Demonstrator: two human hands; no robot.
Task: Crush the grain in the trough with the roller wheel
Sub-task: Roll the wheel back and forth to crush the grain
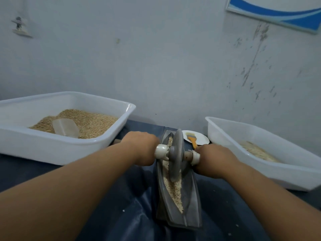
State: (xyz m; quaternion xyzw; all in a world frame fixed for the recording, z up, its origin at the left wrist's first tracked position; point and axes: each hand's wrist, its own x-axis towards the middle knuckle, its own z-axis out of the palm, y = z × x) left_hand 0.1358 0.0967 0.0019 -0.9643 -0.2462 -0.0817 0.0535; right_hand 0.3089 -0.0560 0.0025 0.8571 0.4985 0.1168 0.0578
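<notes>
Grain (171, 187) – coarse, tan – lines the grey trough (189, 202); left hand (140, 146) and right hand (214, 159) grip the disc-shaped roller wheel (175, 153).

Both forearms bare, stretched fwd and angled in toward each other. Left hand (141, 146) knuckles up, fingers curled round the left handle end of the roller axle. Right hand (214, 158) likewise, curled grip on the right end. Wrists about level, hands well apart.

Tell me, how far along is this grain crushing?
Midway. Done: pale crushed meal lies in the right white tub. In hand: both hands, left hand and right hand, grip the grey roller wheel in the dark trough of grain. Left: the left white tub holds whole grain.
</notes>
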